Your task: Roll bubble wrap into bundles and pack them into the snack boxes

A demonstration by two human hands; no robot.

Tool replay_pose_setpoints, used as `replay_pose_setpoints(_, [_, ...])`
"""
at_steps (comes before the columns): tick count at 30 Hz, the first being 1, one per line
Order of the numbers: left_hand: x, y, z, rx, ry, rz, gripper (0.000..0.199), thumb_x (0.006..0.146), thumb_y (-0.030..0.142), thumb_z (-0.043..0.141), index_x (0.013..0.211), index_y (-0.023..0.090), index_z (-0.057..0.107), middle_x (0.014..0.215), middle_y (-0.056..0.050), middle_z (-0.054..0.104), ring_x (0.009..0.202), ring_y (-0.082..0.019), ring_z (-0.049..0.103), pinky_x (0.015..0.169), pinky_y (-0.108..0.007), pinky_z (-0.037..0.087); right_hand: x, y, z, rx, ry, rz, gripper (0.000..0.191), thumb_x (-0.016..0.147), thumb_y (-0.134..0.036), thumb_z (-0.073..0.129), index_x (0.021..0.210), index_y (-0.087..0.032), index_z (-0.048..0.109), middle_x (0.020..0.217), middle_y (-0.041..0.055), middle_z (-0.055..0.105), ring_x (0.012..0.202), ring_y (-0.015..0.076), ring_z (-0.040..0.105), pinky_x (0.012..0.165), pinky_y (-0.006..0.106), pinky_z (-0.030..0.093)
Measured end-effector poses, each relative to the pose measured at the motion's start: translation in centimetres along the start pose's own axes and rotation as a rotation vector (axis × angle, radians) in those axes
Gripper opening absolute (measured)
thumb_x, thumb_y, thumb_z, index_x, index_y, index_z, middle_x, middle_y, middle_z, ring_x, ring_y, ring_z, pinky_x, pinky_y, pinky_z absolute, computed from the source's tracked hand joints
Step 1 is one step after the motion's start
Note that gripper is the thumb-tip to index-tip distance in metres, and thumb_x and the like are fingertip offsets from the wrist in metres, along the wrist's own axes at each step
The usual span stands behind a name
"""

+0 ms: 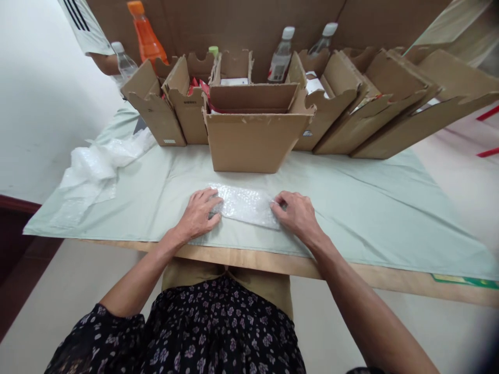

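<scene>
A clear sheet of bubble wrap, shaped like a flat strip or pouch, lies on the pale green cloth close to the table's front edge. My left hand rests over its left end, fingers spread and flat rather than gripping. At the opposite end, my right hand pinches the bubble wrap's right edge between thumb and curled fingers. Whether anything lies inside the wrap cannot be made out. Just beyond it stands a brown cardboard box, open at the top.
A row of open cardboard bins spans the back. Behind them rise an orange bottle and clear bottles. More crumpled bubble wrap lies at left on the cloth. Another person's arm shows at upper left.
</scene>
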State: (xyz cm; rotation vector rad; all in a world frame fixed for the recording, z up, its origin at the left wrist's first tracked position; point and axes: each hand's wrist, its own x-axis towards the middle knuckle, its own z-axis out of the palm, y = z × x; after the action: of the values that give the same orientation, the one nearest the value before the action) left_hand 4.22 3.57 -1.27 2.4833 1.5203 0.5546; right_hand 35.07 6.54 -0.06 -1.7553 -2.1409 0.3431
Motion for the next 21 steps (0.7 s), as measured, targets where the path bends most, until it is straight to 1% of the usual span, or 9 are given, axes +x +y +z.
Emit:
replay_pose_setpoints(2, [0.7, 0.1, -0.1, 0.046, 0.005, 0.003, 0.037, 0.089, 0.019, 0.058, 0.124, 0.021, 0.071, 0.146, -0.014, 0.064, 0.145, -0.035, 0.051, 0.121, -0.057, 0.040, -1.6, -0.3, -0.4, 0.115, -0.020, 0.035, 0.014, 0.087, -0.030, 0.056, 0.090, -0.021, 0.067, 0.074, 0.0029, 0.070, 0.070, 0.0203, 0.064, 0.071, 0.034, 0.046])
replay_pose_setpoints(4, [1.7, 0.2, -0.1, 0.097, 0.016, -0.002, 0.036, 0.090, 0.015, 0.055, 0.121, 0.020, 0.073, 0.145, -0.015, 0.064, 0.146, -0.037, 0.050, 0.122, -0.059, 0.038, -3.6, -0.9, -0.7, 0.241, -0.009, 0.079, 0.028, 0.088, -0.030, 0.058, 0.112, -0.021, 0.068, 0.076, 0.0008, 0.070, 0.064, 0.0175, 0.064, 0.066, 0.031, 0.048])
replay_pose_setpoints(6, [3.1, 0.3, 0.0, 0.136, 0.019, -0.005, 0.036, 0.092, 0.012, 0.053, 0.120, 0.020, 0.074, 0.146, -0.016, 0.064, 0.147, -0.038, 0.048, 0.122, -0.063, 0.035, -5.9, -1.9, -0.9, 0.343, 0.004, 0.096, 0.047, 0.091, -0.032, 0.059, 0.136, -0.019, 0.062, 0.072, -0.0015, 0.068, 0.059, 0.0159, 0.062, 0.063, 0.030, 0.050])
replay_pose_setpoints(8, [4.5, 0.4, 0.4, 0.149, 0.009, 0.002, 0.036, 0.093, 0.011, 0.052, 0.119, 0.020, 0.074, 0.145, -0.016, 0.064, 0.147, -0.039, 0.048, 0.122, -0.065, 0.033, -8.3, -3.3, -0.7, 0.416, -0.028, 0.082, 0.053, 0.096, -0.033, 0.058, 0.147, -0.019, 0.057, 0.067, -0.0030, 0.064, 0.055, 0.0152, 0.059, 0.059, 0.029, 0.051])
replay_pose_setpoints(10, [5.9, 0.4, 0.9, 0.139, -0.009, 0.019, 0.039, 0.092, 0.008, 0.050, 0.120, 0.020, 0.075, 0.142, -0.016, 0.065, 0.147, -0.039, 0.047, 0.122, -0.065, 0.034, -10.3, -4.8, -0.2, 0.467, -0.061, 0.034, 0.045, 0.100, -0.034, 0.056, 0.142, -0.019, 0.062, 0.072, -0.0004, 0.068, 0.058, 0.0154, 0.061, 0.058, 0.029, 0.053])
replay_pose_setpoints(12, [6.9, 0.3, 1.4, 0.121, -0.024, 0.036, 0.043, 0.091, 0.005, 0.049, 0.122, 0.021, 0.075, 0.140, -0.015, 0.066, 0.147, -0.038, 0.048, 0.121, -0.063, 0.037, -11.7, -6.1, 0.5, 0.490, -0.056, -0.040, 0.034, 0.101, -0.030, 0.055, 0.131, -0.020, 0.068, 0.085, 0.0037, 0.073, 0.067, 0.0163, 0.066, 0.062, 0.030, 0.056])
replay_pose_setpoints(15, [7.3, 0.4, 1.5, 0.107, -0.023, 0.041, 0.048, 0.089, 0.002, 0.046, 0.123, 0.020, 0.075, 0.141, -0.014, 0.066, 0.146, -0.037, 0.050, 0.120, -0.062, 0.039, -12.3, -7.0, 1.2, 0.482, -0.027, -0.111, 0.030, 0.099, -0.021, 0.053, 0.125, -0.019, 0.069, 0.091, 0.0051, 0.073, 0.073, 0.0168, 0.068, 0.067, 0.032, 0.058])
replay_pose_setpoints(18, [5.8, 1.2, 0.5, 0.068, -0.006, 0.075, 0.051, 0.086, -0.001, 0.047, 0.125, 0.018, 0.074, 0.146, -0.016, 0.064, 0.148, -0.036, 0.048, 0.121, -0.062, 0.041, -12.0, -6.7, 1.4, 0.454, -0.012, -0.120, 0.033, 0.098, -0.017, 0.052, 0.127, -0.019, 0.067, 0.094, 0.0056, 0.073, 0.073, 0.0164, 0.069, 0.068, 0.032, 0.059])
replay_pose_setpoints(21, [2.7, 2.8, -0.9, -0.094, -0.039, 0.178, 0.052, 0.086, 0.002, 0.051, 0.130, 0.021, 0.071, 0.149, -0.013, 0.063, 0.149, -0.033, 0.049, 0.121, -0.061, 0.043, -11.6, -6.2, 1.3, 0.425, -0.014, -0.127, 0.033, 0.098, -0.015, 0.051, 0.127, -0.020, 0.066, 0.092, 0.0048, 0.073, 0.074, 0.0166, 0.070, 0.067, 0.031, 0.059])
